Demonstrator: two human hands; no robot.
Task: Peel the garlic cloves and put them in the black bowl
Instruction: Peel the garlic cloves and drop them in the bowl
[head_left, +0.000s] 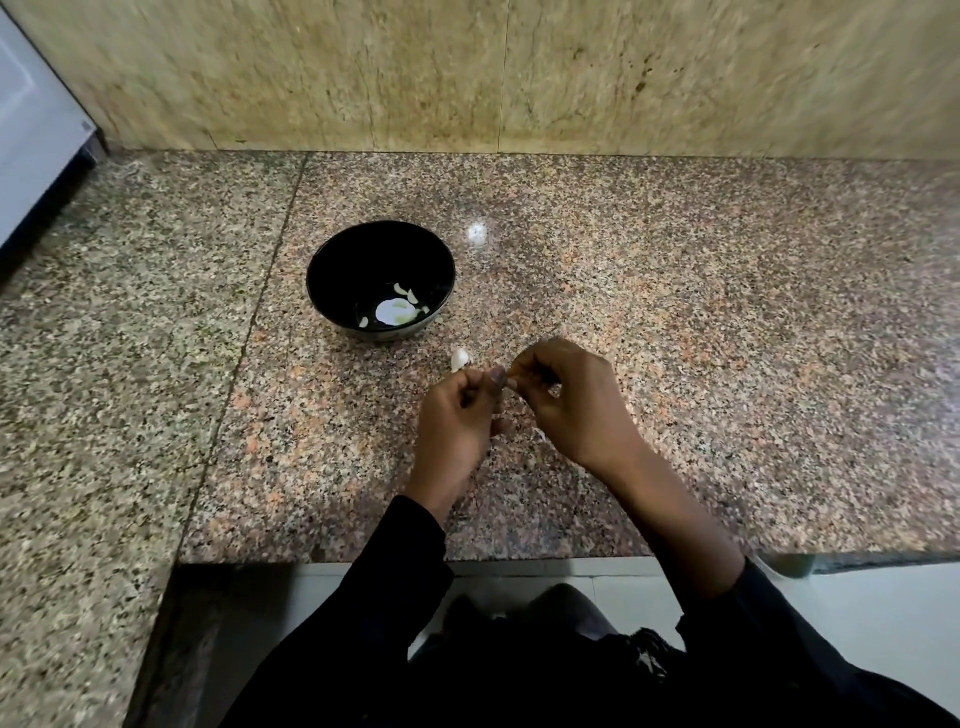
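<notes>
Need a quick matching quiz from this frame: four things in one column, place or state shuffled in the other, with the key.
Things
1. black bowl
2. peeled cloves
3. garlic clove on the counter
4. left hand and right hand

Places or states
A. lying inside the bowl
B. held together above the granite counter, fingers curled on something small
C. standing on the counter beyond the hands
D. lying just beyond the left hand's fingertips, outside the bowl

Pairs: 1-C, 2-A, 3-D, 4-B
</notes>
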